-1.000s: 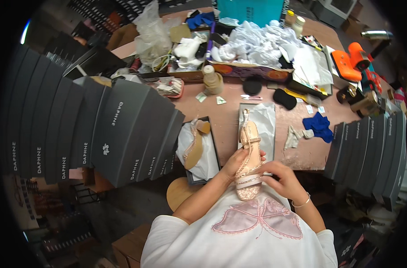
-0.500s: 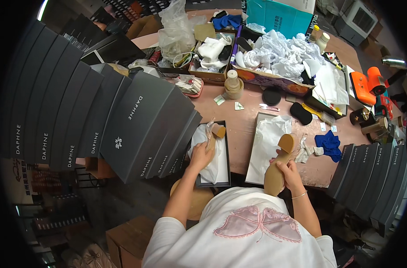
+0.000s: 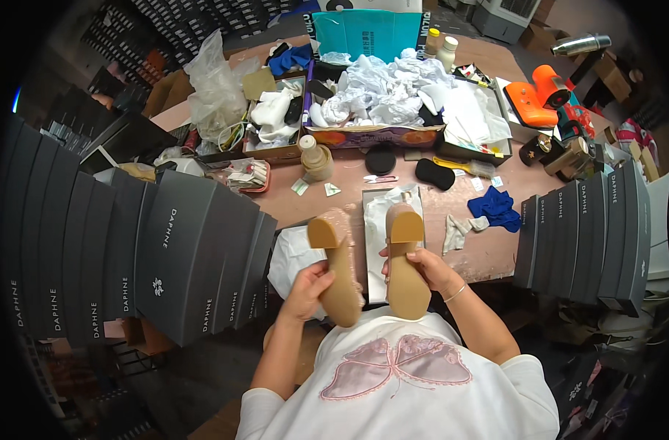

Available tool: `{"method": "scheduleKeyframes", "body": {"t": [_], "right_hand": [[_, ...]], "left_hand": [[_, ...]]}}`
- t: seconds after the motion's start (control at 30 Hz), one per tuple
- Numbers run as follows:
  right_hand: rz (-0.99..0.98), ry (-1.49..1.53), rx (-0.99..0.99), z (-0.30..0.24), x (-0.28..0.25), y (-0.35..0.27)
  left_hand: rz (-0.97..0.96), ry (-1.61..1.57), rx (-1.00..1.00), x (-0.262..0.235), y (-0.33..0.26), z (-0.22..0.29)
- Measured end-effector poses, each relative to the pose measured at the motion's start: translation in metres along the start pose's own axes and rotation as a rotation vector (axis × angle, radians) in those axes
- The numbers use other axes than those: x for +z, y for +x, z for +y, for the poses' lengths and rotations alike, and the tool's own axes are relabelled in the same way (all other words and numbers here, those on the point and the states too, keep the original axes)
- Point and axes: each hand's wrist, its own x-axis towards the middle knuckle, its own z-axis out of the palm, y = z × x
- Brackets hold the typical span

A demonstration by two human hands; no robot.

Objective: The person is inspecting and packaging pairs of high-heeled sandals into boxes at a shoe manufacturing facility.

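While our left hand [image 3: 307,292] grips the left sandal [image 3: 342,290] and our right hand [image 3: 433,270] the right sandal [image 3: 408,293] by the worktop's [image 3: 492,253] near edge, the latter partly hides white paper [image 3: 375,229] from us.

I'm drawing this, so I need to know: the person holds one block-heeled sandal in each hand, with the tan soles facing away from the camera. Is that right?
Not quite: the head view shows the tan soles facing toward the camera. The left hand does hold one block-heeled sandal, and the right hand the other sandal.
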Motion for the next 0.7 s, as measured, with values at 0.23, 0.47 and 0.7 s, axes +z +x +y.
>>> {"method": "scheduleKeyframes", "body": {"t": [0.23, 0.47, 0.7], "right_hand": [[-0.011, 0.159, 0.028, 0.013, -0.003, -0.001], [0.003, 0.145, 0.040, 0.014, -0.006, -0.007], [-0.030, 0.076, 0.020, 0.009, -0.003, -0.007]], "left_hand": [[-0.071, -0.084, -0.058, 0.039, 0.009, -0.021], [-0.051, -0.078, -0.056, 0.047, 0.007, -0.023], [-0.022, 0.012, -0.022, 0.049, 0.002, -0.022]]}}
